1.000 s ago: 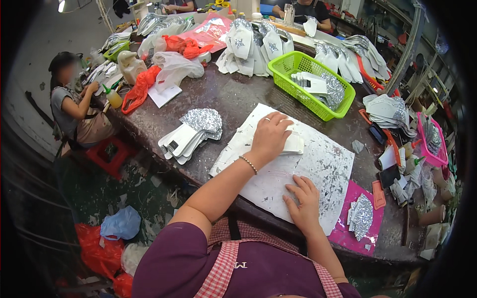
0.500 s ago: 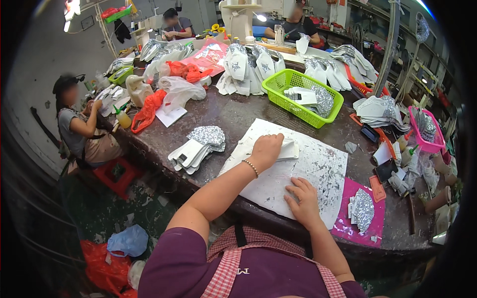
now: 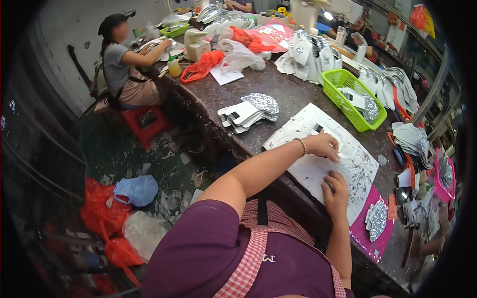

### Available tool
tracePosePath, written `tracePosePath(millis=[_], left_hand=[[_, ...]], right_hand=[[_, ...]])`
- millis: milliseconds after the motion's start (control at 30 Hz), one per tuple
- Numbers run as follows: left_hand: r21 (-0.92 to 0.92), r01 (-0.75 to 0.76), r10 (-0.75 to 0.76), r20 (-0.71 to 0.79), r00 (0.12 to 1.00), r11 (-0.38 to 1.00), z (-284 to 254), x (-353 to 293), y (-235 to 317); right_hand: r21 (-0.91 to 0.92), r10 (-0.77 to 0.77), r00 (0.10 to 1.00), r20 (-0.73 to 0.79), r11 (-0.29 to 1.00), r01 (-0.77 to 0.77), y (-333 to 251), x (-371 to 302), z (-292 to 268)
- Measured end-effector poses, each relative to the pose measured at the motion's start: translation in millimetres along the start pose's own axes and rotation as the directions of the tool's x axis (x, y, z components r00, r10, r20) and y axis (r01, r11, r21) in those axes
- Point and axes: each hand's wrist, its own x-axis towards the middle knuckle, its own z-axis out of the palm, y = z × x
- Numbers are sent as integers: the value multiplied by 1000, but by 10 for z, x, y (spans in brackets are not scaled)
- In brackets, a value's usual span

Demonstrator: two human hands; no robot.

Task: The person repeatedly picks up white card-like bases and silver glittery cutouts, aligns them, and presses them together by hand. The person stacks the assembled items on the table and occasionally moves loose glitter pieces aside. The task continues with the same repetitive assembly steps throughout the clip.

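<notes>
left hand point(image 3: 323, 145) has come off the top of the white pieces point(image 3: 331, 130) since half a second ago and is now nearer the right hand point(image 3: 338, 192), and the black patch point(image 3: 318, 128) on the pieces shows. whole view has swung too, so stuff sits further right.

going left to right, there's a red stool point(image 3: 150, 124) with a seated person point(image 3: 118, 62) on it, beside the dark worktable point(image 3: 285, 90). its near edge slants down toward the right. the silver-and-white stack point(image 3: 248, 111) lies near that edge, and the speckled white sheet point(image 3: 310, 171) comes right up to it. dark tabletop shows between stack and green basket, so some room for an arm there.

containers: green basket point(image 3: 343, 105) has silver and white parts point(image 3: 370, 108) in it, and far right the pink basket point(image 3: 453, 191) has silvery ones point(image 3: 445, 174).

grip: left fingers and thumb are nearly together by the lower end of the white pieces, which lie on the sheet. something white at the fingertips, can't tell if it's pinched. right hand rests on the sheet, fingers loosely bent, thumb apart.
</notes>
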Motion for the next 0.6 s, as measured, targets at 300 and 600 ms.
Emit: tracePosePath(millis=[300,600], left_hand=[[-267,-214,27,-564,825,940,269,-447,365],[-702,70,3,102,995,709,-27,-333,25]], right_hand=[[231,416,866,-279,904,-360,312,-802,-883],[150,557,742,-373,825,-544,770,-820,-1816]])
